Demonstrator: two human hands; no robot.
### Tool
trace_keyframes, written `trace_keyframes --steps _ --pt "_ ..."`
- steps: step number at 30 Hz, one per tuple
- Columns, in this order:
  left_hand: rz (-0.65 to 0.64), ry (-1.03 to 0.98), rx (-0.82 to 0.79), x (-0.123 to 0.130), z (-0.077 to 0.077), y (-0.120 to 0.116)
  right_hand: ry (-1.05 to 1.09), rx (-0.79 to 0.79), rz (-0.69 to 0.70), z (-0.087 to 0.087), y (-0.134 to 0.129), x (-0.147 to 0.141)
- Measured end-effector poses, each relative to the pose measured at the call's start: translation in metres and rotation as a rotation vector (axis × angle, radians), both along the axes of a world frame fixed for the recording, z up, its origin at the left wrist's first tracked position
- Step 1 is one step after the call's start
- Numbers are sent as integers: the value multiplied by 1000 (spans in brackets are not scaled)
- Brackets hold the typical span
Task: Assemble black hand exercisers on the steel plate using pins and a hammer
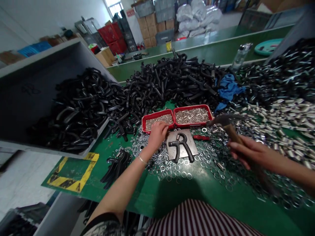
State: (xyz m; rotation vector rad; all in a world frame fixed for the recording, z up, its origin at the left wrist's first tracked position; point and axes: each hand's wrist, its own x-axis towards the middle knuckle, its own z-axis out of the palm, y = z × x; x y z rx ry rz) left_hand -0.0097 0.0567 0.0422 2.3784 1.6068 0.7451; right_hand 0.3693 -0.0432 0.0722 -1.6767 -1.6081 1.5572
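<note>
My right hand [242, 149] is wrapped around the wooden handle of a hammer [231, 132], lifted above the loose rings on the right. My left hand [157, 131] is at the near side of the left red tray [146, 117], which contains tiny metal pieces. Its fingers are bent together, and whatever may be between them is hidden. Just right of that hand, a black curved two-legged part [183, 146] with a small metal sleeve [178, 136] near its top lies on a square metal plate [172, 152]. Small metal pins fill the right red tray [211, 114].
Black parts are heaped at the back [167, 78] and in a tipped grey bin [56, 62]. Metal rings [177, 167] surround the plate. A red-handled tool [201, 137] lies beside it. Silver sleeves [290, 118], a blue cloth [228, 87] and a clear bottle [241, 57] are on the right.
</note>
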Motion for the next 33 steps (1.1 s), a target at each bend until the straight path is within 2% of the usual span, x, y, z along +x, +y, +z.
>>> trace_keyframes --steps 2,4,7,10,13,15,18,21,22,24,27,30,33 --pt "59 231 -64 -10 8 37 -134 75 143 -1 -10 -21" --pt "78 396 -157 -17 10 66 -243 204 238 3 -14 -44" --pt "61 439 -183 -19 4 85 -285 342 247 13 -8 -75" --pt "39 449 -113 -17 -4 77 -345 428 245 12 9 -99" --pt "82 457 3 -21 -10 65 -380 357 378 5 25 -110" --pt "134 412 27 -26 -14 62 -340 328 407 1 29 -111" --pt "194 209 -22 -34 -18 64 -345 384 329 -4 28 -104" --pt "246 -34 9 -32 -15 58 -393 321 320 -13 28 -90" --pt "237 -112 25 -28 -13 52 -373 278 327 -17 28 -86" --pt "137 -258 -16 -15 -10 33 -273 203 312 -23 28 -80" --pt "-42 -351 -210 9 -15 5 -136 148 206 -30 22 -81" --pt "-36 -315 -283 26 -27 -7 -18 97 68 -38 13 -89" --pt "-27 -344 -284 33 -37 -2 74 4 -6 -45 5 -93"
